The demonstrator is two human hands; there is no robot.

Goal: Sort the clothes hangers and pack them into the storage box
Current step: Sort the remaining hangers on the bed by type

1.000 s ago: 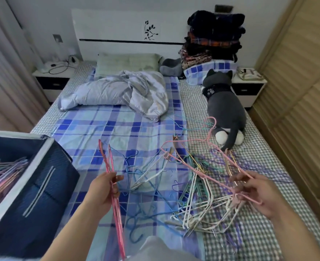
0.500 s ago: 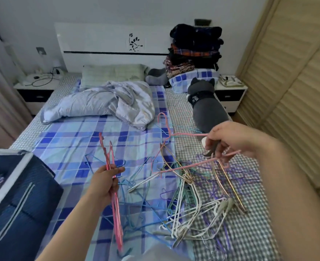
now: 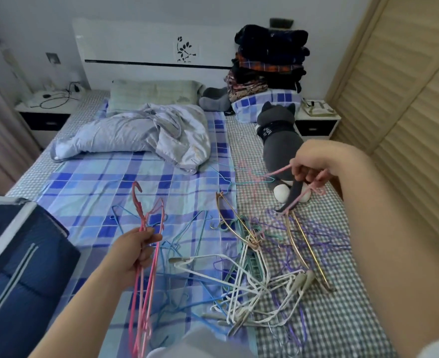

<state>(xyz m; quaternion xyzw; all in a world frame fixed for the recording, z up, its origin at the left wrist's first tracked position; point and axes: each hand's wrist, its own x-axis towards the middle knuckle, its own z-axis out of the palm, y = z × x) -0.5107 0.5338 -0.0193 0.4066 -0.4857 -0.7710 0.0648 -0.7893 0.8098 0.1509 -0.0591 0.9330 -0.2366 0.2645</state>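
Hands each gripping pink hangers above the bed (image 3: 104,182).
Left hand (image 3: 133,250) clasps a pink hanger bundle (image 3: 146,267), long axis running toward the headboard, hooks away; right hand (image 3: 307,167) pinches one pink hanger (image 3: 299,196) above the hanger pile (image 3: 254,264); storage box (image 3: 19,267) at the bed's left edge, contents unclear.

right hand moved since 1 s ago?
Yes. The right hand, pinching a pink hanger, rose from over the hanger pile to beside the grey plush cat, farther up the bed.
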